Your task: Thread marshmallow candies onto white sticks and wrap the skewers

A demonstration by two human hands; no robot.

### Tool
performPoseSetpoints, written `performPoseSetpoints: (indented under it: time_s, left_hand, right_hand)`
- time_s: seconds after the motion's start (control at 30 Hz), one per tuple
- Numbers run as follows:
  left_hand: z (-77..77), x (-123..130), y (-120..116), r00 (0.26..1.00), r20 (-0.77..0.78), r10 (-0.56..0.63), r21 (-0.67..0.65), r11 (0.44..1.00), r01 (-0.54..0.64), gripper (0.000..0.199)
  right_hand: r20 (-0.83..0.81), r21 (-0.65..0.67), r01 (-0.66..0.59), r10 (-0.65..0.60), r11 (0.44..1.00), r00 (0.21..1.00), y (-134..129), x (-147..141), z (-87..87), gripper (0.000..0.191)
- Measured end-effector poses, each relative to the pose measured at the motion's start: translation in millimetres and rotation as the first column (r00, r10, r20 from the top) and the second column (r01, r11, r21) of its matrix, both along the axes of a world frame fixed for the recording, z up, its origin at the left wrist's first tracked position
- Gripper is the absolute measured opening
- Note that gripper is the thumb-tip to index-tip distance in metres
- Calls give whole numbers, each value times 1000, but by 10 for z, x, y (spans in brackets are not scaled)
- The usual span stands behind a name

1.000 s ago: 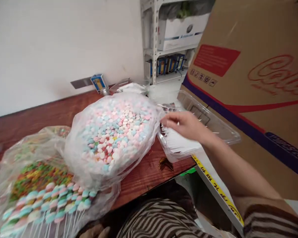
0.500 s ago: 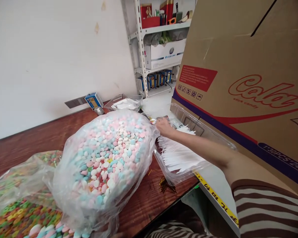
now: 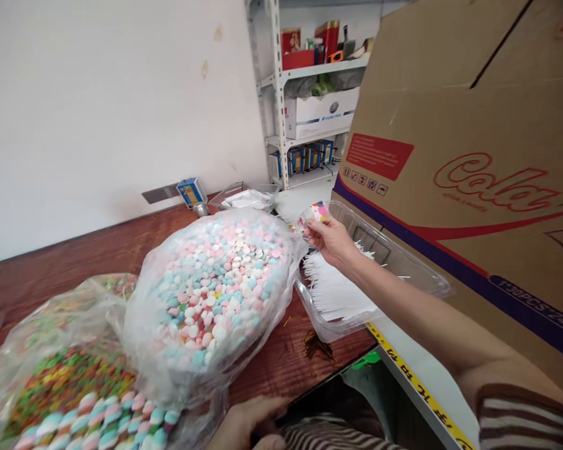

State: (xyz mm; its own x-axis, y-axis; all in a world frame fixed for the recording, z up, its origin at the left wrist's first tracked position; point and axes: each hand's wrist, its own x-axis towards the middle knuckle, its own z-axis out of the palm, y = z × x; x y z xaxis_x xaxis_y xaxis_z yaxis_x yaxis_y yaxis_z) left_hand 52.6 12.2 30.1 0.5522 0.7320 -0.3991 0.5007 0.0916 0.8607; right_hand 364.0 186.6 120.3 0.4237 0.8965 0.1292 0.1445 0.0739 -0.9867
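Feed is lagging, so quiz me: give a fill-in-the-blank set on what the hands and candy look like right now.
1. The right hand pinches a small ____ wrapper.
2. That hand hovers over a clear tray of white ____.
3. The big bag of pastel candies rests on a ____ table.

Missing: colourful; sticks; wooden

Pastel pink, blue and white candies (image 3: 216, 284), brown-and-cream striped sleeve (image 3: 530, 419), red-lettered tan cardboard box (image 3: 473, 125).

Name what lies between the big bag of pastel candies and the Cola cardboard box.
In the head view, a clear plastic tray of white sticks lies there; the right hand hovers above it, pinching a small colourful wrapper.
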Motion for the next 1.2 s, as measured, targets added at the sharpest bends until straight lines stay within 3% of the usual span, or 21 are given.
performPoseSetpoints:
  time_s: [0.03,0.07,0.1,0.13,0.17,0.23,0.27,0.33,0.4,0.5,0.67,0.8,0.93,1.03,1.1,1.2]
  left_hand:
    - [32,144,5,988,154,16,-83,997,-4,61]
    - [68,289,12,939,332,88,-173,984,-31,75]
    - [106,422,25,851,496,172,-260,965,-44,89]
    - [143,532,44,720,632,288,-333,939,-84,90]
    - [176,610,67,566,712,415,-399,903,-161,76]
    - [221,643,113,282,758,588,-488,799,-352,52]
    - [229,598,127,188,740,646,-524,729,-440,46]
    - [211,413,114,70,689,721,-564,594,-574,34]
    - [159,176,43,25,633,774,-574,491,-655,32]
    - [64,-109,-131,14,588,809,-548,411,-729,33]
    - [-49,-303,-388,103,593,798,-456,438,-775,38]
    - [-175,-479,-570,99,510,855,-446,361,-819,32]
    - [-348,-691,-808,-12,424,906,-474,210,-855,34]
    - [-447,-891,-979,-155,386,910,-462,46,-885,36]
    - [-487,-1064,-1078,-265,396,879,-432,-76,-899,35]
    - [-516,-1342,-1211,-385,424,820,-395,-214,-893,33]
  right_hand:
    - [-84,25,-65,67,998,994,-196,-185,19,22]
    - [-297,77,-188,202,979,933,-404,-388,8,24]
    - [-448,111,-299,316,948,836,-615,-597,-30,29]
    - [-530,102,-407,396,908,750,-822,-800,-92,31]
    - [-573,75,-511,456,856,680,-1014,-986,-171,31]
    - [-561,73,-604,533,794,633,-1319,-1279,-355,32]
    - [-513,73,-631,572,773,641,-1422,-1382,-446,32]
    - [-389,81,-641,616,764,685,-1528,-1514,-605,30]
    - [-272,73,-639,632,766,726,-1543,-1591,-720,28]
    - [-174,31,-670,664,742,727,-1522,-1713,-829,25]
    - [-206,-10,-721,704,693,680,-1609,-2033,-963,32]
    - [-207,-38,-789,767,614,607,-1741,-2281,-1113,30]
    - [-209,-81,-878,854,471,477,-1852,-2509,-1286,25]
    - [-182,-94,-944,927,317,329,-1847,-2704,-1340,23]
    - [-172,-97,-965,950,245,259,-1781,-2875,-1327,19]
    - [-398,-215,-958,879,189,262,-1647,-3230,-1291,10]
